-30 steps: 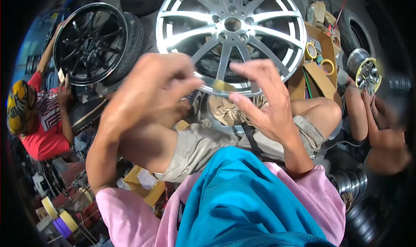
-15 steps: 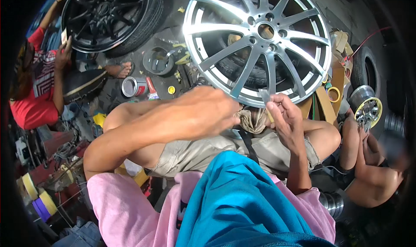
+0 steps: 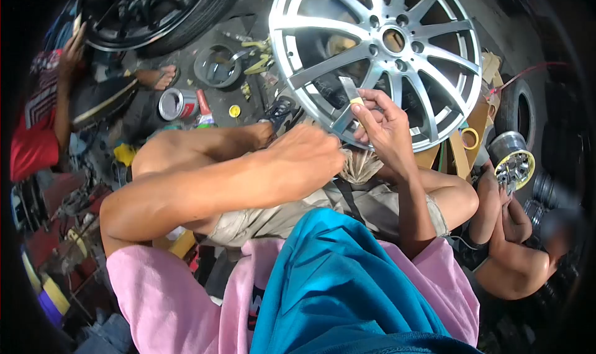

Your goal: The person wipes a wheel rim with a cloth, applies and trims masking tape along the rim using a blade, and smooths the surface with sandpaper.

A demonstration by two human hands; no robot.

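The silver multi-spoke wheel point(image 3: 379, 68) lies in front of me, its face up. My right hand point(image 3: 383, 125) is over its near edge, pinching a small flat blade point(image 3: 351, 88) between thumb and fingers, with the metal end pointing up and left. My left hand point(image 3: 308, 157) is closed just below the rim's near left edge; anything inside its fingers is hidden. A beige cloth bundle point(image 3: 360, 166) sits between my legs, beneath the rim.
A black wheel with tyre point(image 3: 186, 28) is at upper left, near a person in red point(image 3: 40, 140). A paint can point(image 3: 177, 104), a round bowl point(image 3: 217, 67) and a yellow lid point(image 3: 234, 111) are on the floor. Another person point(image 3: 512, 264) holds a chrome wheel point(image 3: 514, 168) at right.
The view has shifted, with the black wheel now farther up and left. My right hand has moved up over the rim with the blade turned leftward. My left hand has closed near the rim's edge.
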